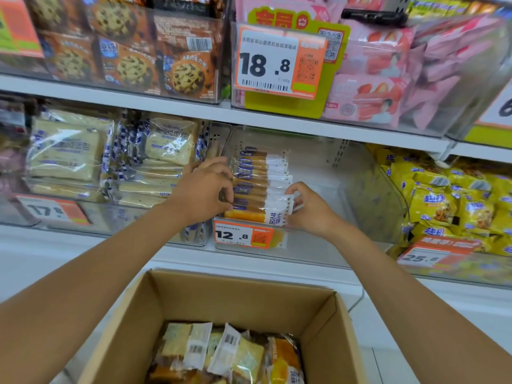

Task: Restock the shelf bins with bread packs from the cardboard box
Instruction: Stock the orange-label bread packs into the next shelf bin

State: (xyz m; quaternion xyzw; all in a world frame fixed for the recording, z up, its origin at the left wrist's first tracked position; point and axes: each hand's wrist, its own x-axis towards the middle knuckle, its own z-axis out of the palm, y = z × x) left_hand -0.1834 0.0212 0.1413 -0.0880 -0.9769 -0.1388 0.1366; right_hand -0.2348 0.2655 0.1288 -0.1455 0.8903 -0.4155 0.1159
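A row of orange-and-white bread packs [260,187] stands on edge in a clear shelf bin [368,200] on the middle shelf. My left hand [205,189] grips the left ends of the front packs. At the right ends of those same packs, the curled fingers of my right hand [307,209] pinch them. Below, an open cardboard box [210,297] holds several more bread packs [230,353] lying loose at its bottom.
A 12.8 price tag [243,235] hangs on the bin's front. Toast packs [66,151] fill the bin to the left, yellow snack bags [454,206] the one to the right. The upper shelf holds cookie packs [133,54] and pink packs [388,79].
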